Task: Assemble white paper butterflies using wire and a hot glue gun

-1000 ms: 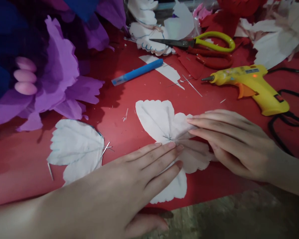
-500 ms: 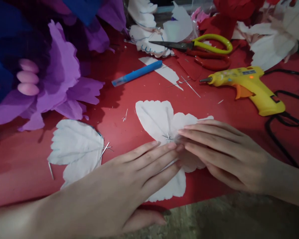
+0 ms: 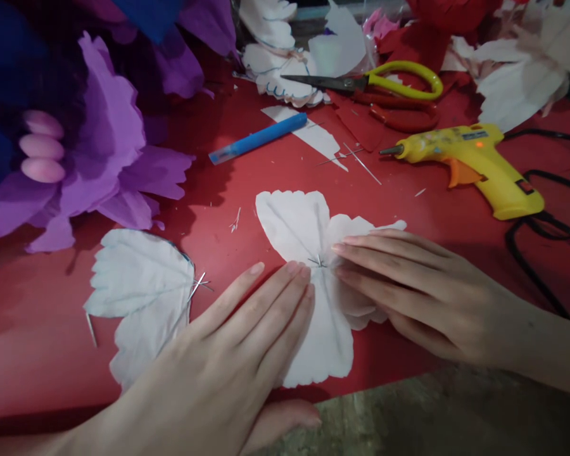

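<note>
White paper petals (image 3: 330, 329) lie joined around a middle where thin wire ends (image 3: 318, 261) stick out. My left hand (image 3: 247, 342) rests with its fingers stretched out, the tips touching the left edge of the petals near that middle. Lying flat over the right-hand petals is my right hand (image 3: 418, 291), fingers extended and close together; it hides much of that side. To the left of my left hand lies a second white petal piece (image 3: 142, 278), with crossed wires at its tip. My left wrist covers the lower part of that piece.
A yellow glue gun (image 3: 460, 158) with a black cord lies at the right. Scissors (image 3: 403, 76) with a yellow and a red handle, a blue pen (image 3: 259, 138) and paper scraps are farther back. Purple paper flowers (image 3: 109, 139) fill the left. The red table's edge (image 3: 384, 380) runs below my hands.
My left hand has slid left, off the middle of the white petals, uncovering the lower petal. My right hand stays on the right petals, shifted slightly left.
</note>
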The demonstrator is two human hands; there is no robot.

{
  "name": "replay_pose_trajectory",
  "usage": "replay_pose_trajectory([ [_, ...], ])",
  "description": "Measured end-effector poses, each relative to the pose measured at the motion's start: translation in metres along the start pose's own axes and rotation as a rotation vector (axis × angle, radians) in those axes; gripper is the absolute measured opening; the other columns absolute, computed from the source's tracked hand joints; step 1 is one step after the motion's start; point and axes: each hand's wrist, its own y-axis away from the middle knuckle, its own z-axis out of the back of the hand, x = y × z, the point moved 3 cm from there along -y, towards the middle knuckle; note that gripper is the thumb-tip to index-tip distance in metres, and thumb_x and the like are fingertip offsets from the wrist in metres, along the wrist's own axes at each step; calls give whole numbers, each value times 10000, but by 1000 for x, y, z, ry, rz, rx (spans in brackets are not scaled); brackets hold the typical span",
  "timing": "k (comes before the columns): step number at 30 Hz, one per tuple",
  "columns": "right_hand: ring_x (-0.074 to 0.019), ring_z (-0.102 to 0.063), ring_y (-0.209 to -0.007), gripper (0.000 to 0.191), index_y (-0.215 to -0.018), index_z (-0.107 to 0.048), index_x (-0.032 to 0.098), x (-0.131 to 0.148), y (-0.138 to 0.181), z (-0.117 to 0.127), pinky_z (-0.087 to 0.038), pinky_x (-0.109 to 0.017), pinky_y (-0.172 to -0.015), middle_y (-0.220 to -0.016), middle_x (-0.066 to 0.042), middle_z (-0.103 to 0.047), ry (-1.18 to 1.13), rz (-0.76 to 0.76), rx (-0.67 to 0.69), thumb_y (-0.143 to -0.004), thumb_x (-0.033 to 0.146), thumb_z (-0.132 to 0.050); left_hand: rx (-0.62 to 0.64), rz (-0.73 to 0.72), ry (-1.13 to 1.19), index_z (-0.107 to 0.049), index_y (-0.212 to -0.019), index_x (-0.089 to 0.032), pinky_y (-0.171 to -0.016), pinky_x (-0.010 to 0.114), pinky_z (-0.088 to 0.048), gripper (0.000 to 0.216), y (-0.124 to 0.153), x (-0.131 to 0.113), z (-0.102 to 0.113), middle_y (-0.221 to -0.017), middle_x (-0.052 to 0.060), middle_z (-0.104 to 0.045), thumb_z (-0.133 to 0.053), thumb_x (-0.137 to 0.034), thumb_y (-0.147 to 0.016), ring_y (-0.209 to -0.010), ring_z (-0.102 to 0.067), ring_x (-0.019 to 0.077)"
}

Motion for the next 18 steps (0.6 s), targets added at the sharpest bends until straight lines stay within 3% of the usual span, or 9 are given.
replay_pose_trajectory([
  [7, -216, -434, -1213, 342, -1093, -588, 79, 3, -3, 1, -430, -400, -1012, -1214, -132, -540, 27, 6, -2, -843, 138, -363, 10, -14, -20, -484, -1263, -77, -1151, 390, -14, 599, -6, 1, 3, -1342, 131, -492, -255, -526, -940, -1265, -413, 248],
  [12, -206, -467, -1151, 336, -1095, -585, 85, 5, -4, 4, -460, -378, -962, -1165, -136, -556, 64, 1, -11, -854, 157, -361, -30, -50, 80, -520, -1221, -62, -1094, 450, -285, 544, -14, 11, 15, -1292, 145, -541, -305, -478, -945, -1222, -476, 267],
  [15, -183, -501, -1060, 319, -1059, -593, 86, 8, -6, 7, -486, -340, -911, -1081, -122, -585, 84, 27, -21, -873, 172, -349, -85, 49, 370, -460, -1290, -155, -1032, 335, -417, 376, -20, 21, 23, -1291, 48, -558, -297, -275, -973, -1207, -504, 176],
  [18, -180, -503, -1034, 301, -1048, -584, 84, 10, -7, 7, -489, -335, -897, -1074, -113, -588, 98, 36, -30, -886, 180, -349, -185, 256, 681, -518, -1219, -228, -840, 161, -524, 307, -26, 32, 28, -1161, -39, -647, -342, -203, -969, -1039, -621, 99],
])
